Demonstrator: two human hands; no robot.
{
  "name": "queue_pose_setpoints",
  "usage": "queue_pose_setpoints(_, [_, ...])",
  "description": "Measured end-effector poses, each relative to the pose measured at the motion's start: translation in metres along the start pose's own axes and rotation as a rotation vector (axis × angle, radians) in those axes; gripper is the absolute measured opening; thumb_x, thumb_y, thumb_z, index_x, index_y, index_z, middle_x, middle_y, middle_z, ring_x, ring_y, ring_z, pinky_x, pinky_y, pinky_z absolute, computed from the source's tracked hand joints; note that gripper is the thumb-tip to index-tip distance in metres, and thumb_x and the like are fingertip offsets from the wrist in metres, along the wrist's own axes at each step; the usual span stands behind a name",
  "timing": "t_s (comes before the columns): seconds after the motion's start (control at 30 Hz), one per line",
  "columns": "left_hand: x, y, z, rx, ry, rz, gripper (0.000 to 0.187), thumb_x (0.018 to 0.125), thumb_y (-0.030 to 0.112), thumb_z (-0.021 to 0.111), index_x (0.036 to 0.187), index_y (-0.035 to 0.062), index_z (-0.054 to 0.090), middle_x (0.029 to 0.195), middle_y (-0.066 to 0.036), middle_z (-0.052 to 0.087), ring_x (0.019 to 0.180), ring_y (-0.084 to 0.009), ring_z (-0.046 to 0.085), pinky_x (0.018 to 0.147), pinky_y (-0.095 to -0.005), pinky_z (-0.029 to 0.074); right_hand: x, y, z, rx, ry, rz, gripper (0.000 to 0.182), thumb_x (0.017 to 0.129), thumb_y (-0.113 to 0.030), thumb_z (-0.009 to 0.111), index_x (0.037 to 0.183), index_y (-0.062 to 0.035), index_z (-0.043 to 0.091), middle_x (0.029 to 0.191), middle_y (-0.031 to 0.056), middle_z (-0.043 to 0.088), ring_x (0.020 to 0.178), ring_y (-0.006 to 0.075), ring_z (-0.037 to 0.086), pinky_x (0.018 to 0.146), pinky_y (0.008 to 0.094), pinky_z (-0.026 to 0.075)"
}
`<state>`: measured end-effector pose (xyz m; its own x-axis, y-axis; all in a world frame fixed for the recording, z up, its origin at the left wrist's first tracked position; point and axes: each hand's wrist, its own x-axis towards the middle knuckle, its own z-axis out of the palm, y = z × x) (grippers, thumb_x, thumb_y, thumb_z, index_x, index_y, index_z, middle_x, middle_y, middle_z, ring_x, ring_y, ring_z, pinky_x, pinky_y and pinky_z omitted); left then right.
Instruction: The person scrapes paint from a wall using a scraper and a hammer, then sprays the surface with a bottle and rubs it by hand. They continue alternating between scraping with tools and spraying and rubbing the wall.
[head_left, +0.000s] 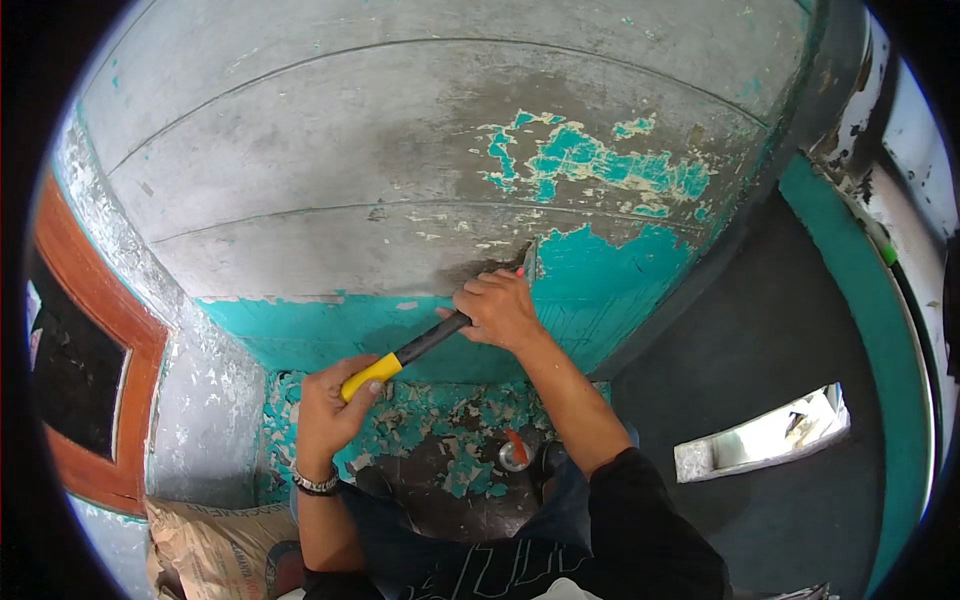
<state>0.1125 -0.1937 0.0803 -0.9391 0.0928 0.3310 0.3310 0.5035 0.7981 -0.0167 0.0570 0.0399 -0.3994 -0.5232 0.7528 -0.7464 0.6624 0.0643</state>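
Note:
A scraper with a yellow and black handle (428,341) is held in both hands, slanting up to the right. My left hand (335,405) is closed round the yellow lower end. Further up, my right hand (497,308) grips the tool near its head. The metal blade (530,259) meets the wall at the edge of the teal paint (600,275). Bare grey wall (300,170) shows above and left of it, with a ragged teal patch (590,160) higher up on the right.
Paint flakes (420,412) litter the floor at the wall's foot, around a round metal object (514,456) with an orange part. A paper sack (225,545) stands lower left, near a wooden frame (150,370). A shiny long piece (765,440) lies on the dark surface at right.

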Motion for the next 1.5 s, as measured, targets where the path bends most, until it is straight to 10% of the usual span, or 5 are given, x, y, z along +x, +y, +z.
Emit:
queue_pose_setpoints(0.77, [0.070,0.144,-0.019,0.530,-0.051,0.391,0.017,0.077,0.014,0.071,0.086,-0.0004,0.068,0.067,-0.016,0.063,0.059,-0.0261,0.063,0.057,-0.0307,0.048,0.023,0.021,-0.023,0.271,0.353,0.197,0.028,0.064,-0.016,0.079,0.059,-0.0092,0.052,0.054,0.0043,0.049,0.048,0.0227,0.049,0.047,0.0338,0.036])
queue_pose_setpoints(0.93, [0.075,0.146,0.006,-0.229,0.426,0.518,0.025,0.087,0.019,0.064,0.097,-0.0038,0.063,0.079,-0.008,0.064,0.074,-0.0152,0.062,0.067,-0.0261,0.048,0.044,0.024,-0.056,0.254,0.393,0.282,0.022,0.063,-0.015,0.075,0.064,-0.0081,0.054,0.061,0.0079,0.052,0.056,0.0280,0.054,0.051,0.0382,0.041])
queue_pose_setpoints(1.13, [0.136,0.179,0.047,-0.428,0.162,0.673,0.061,0.089,0.025,0.064,0.136,-0.0019,0.037,0.114,-0.012,0.057,0.104,-0.0197,0.053,0.090,-0.0301,0.043,0.058,0.053,-0.097,0.573,0.483,0.531,0.020,0.078,-0.019,0.074,0.073,-0.0054,0.059,0.061,0.0027,0.053,0.050,0.0170,0.050,0.049,0.0324,0.040])
queue_pose_setpoints(1.33, [0.075,0.067,0.075,-0.161,-0.342,0.407,0.065,0.083,0.031,0.070,0.136,0.0030,0.043,0.120,-0.018,0.060,0.102,-0.0253,0.059,0.084,-0.0351,0.048,0.047,0.063,-0.148,0.980,0.840,0.616,0.022,0.089,-0.022,0.068,0.085,-0.0040,0.056,0.060,-0.0023,0.048,0.049,0.0061,0.045,0.046,0.0232,0.039])
queue_pose_setpoints(1.5, [0.032,-0.073,0.096,0.333,-0.418,0.068,0.061,0.082,0.031,0.069,0.132,0.0038,0.046,0.108,-0.020,0.064,0.091,-0.0373,0.064,0.077,-0.0421,0.052,0.040,0.095,-0.172,0.734,0.887,0.608,0.020,0.093,-0.023,0.062,0.090,-0.0047,0.053,0.068,0.0005,0.048,0.052,0.0067,0.044,0.048,0.0248,0.039])
